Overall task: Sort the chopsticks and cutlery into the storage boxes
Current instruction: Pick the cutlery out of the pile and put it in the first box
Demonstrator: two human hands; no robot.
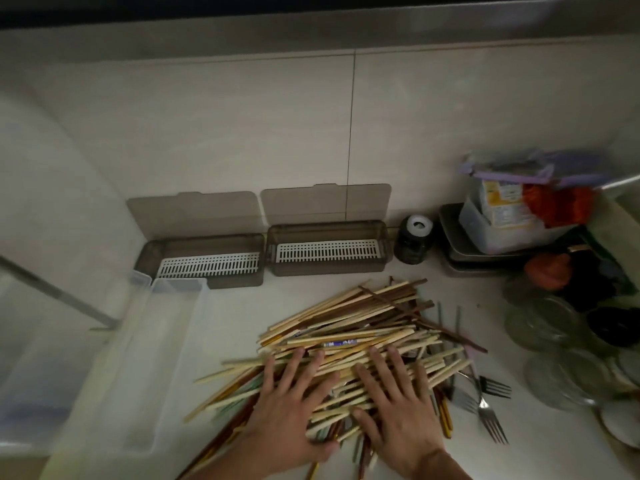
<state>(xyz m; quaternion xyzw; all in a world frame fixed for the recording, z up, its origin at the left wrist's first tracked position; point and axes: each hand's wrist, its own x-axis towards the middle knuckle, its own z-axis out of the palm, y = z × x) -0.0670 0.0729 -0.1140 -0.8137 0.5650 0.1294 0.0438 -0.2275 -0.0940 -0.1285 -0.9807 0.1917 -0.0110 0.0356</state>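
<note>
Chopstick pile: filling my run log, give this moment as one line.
stage: sorting not started | left hand: flat on chopstick pile | right hand: flat on pile | storage boxes: open, empty | forks: beside pile

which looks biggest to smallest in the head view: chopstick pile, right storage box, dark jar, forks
1. chopstick pile
2. right storage box
3. forks, though nearness to the camera may inflate them
4. dark jar
</note>
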